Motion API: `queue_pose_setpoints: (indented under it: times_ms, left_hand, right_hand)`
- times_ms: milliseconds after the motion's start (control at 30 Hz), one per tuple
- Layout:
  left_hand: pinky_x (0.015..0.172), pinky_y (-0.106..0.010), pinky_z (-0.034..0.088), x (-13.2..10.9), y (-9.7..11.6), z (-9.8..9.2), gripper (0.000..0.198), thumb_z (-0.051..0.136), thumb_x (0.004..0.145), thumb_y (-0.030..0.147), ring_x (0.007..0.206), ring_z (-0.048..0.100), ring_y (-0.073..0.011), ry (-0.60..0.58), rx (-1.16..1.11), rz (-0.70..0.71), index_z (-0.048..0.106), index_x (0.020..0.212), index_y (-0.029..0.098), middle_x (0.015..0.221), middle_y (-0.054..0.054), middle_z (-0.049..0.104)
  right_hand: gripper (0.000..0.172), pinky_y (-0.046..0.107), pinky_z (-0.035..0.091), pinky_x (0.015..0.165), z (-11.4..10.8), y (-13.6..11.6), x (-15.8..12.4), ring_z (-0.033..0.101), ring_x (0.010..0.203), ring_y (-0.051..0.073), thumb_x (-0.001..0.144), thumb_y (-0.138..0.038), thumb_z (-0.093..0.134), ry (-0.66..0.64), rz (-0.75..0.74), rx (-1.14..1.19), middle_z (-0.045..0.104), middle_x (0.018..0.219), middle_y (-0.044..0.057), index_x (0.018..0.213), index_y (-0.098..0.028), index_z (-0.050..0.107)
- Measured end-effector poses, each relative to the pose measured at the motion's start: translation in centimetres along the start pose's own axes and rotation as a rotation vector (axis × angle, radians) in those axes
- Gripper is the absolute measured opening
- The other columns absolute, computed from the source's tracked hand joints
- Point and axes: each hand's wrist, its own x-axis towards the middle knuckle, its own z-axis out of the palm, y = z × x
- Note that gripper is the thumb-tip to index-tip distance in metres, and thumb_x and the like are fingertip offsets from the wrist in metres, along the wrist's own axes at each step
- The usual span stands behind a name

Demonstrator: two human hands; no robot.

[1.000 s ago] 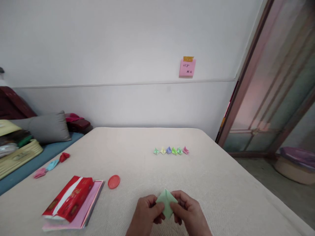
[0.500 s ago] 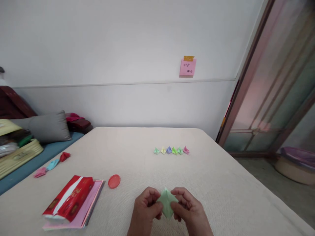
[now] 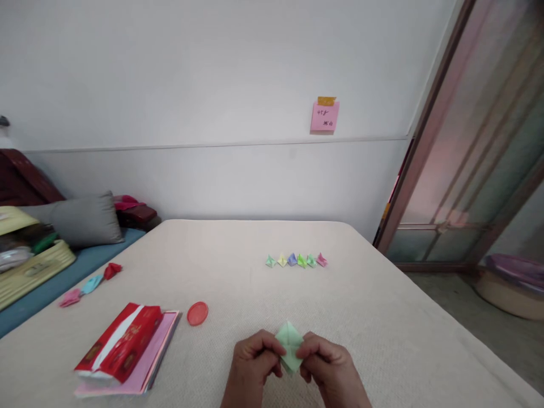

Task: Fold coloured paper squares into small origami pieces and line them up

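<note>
A folded piece of light green paper (image 3: 290,347), diamond-shaped with crease lines, is held above the near part of the table. My left hand (image 3: 257,362) pinches its left side between thumb and forefinger. On the right side, my right hand (image 3: 325,362) grips it the same way, fingers curled under. Farther out on the table stands a row of several small folded paper pieces (image 3: 292,259) in green, yellow, blue and pink.
A red tissue pack (image 3: 127,340) lies on a stack of coloured paper (image 3: 164,334) at the left. Beside it is a red round lid (image 3: 198,313). Pink, light blue and red crumpled-looking pieces (image 3: 91,284) lie along the table's left edge. A pink note (image 3: 324,117) is taped to the wall.
Both forefingers have moved from behind the green paper onto its front face, and the thumbs have dropped lower. The other things stay where they were.
</note>
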Motion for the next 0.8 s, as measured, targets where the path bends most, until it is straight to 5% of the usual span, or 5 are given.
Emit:
queue_pose_setpoints:
  times_ms: [167,367,800]
  left_hand:
    - [0.056,-0.025,0.039,-0.2,0.9,0.0,0.018,0.053,0.069,0.011,0.054,0.052,-0.0126,-0.044,0.124,0.006,0.070,0.065,0.015,0.053,0.001,0.057]
    - [0.048,-0.022,0.035,0.1,0.6,0.5,0.002,0.062,0.064,0.015,0.047,0.046,-0.0098,0.053,0.218,0.001,0.063,0.064,0.015,0.048,0.005,0.053]
    - [0.043,-0.019,0.032,0.4,-0.4,0.0,0.023,0.063,0.064,0.013,0.043,0.044,-0.0070,0.054,0.059,0.025,0.050,0.083,0.018,0.054,0.006,0.058]
  right_hand:
    - [0.018,0.023,0.037,0.049,0.0,-0.6,0.0,0.051,0.051,0.011,0.060,-0.005,0.059,-0.008,-0.025,-0.057,0.057,0.056,-0.003,0.054,-0.019,0.069]
    - [0.013,0.024,0.038,0.050,-0.3,-0.4,0.2,0.051,0.052,0.013,0.063,-0.012,0.059,-0.028,-0.019,-0.116,0.057,0.056,-0.002,0.057,-0.018,0.069]
    - [0.014,0.020,0.030,0.044,0.8,0.2,0.1,0.044,0.043,0.009,0.061,-0.019,0.070,0.096,0.025,-0.080,0.050,0.045,-0.008,0.062,-0.018,0.056]
